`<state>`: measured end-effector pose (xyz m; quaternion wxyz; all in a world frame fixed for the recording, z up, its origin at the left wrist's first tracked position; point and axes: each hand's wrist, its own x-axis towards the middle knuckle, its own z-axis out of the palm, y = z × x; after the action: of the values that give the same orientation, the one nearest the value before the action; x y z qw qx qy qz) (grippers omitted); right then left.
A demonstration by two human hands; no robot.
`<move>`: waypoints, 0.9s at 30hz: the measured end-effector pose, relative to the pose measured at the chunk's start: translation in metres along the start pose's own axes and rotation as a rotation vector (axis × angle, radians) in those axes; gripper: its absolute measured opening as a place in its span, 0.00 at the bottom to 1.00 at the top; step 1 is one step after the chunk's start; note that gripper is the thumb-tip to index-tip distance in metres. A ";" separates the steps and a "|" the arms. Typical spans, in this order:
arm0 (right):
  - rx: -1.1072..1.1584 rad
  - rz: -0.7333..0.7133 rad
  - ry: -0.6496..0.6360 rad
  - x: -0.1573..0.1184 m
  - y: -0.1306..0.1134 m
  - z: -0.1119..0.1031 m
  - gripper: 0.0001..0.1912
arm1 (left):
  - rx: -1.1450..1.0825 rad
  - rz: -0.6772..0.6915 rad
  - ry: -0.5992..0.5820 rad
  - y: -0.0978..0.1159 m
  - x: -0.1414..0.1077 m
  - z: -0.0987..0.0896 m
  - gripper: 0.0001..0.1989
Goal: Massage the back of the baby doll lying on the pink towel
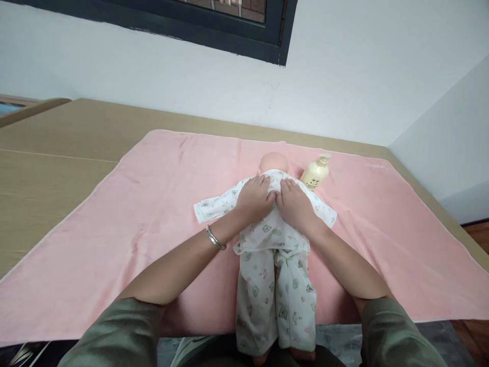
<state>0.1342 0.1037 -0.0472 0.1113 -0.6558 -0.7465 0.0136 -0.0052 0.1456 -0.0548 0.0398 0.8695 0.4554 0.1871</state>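
A baby doll in white patterned pajamas lies on a pink blanket, its head toward the wall and its legs hanging over the near edge. The back of its bare head shows, so it appears to be face down. My left hand lies flat on the upper left of its back, fingers stretched toward the shoulder. On the upper right rests my right hand, also with straight fingers. The two thumbs meet near the middle. A silver bracelet circles my left wrist.
A cream pump bottle leans at a tilt beside the doll's right shoulder. The pink blanket covers much of the wooden table. Behind the table rises a white wall with a dark window frame.
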 end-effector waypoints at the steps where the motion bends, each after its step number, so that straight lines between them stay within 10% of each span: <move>1: -0.026 -0.016 0.010 -0.005 -0.004 -0.001 0.28 | -0.023 -0.035 -0.022 -0.003 0.003 0.000 0.19; 10: 0.069 0.009 -0.029 0.008 0.007 -0.003 0.28 | 0.104 0.035 0.157 0.009 -0.016 0.014 0.21; 27: 0.057 0.059 -0.014 0.010 0.011 -0.001 0.29 | 0.137 0.010 0.008 0.017 -0.016 -0.006 0.19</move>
<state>0.1437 0.1150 -0.0467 0.1245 -0.6740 -0.7269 0.0428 -0.0027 0.1226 -0.0494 -0.0224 0.8717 0.4630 0.1591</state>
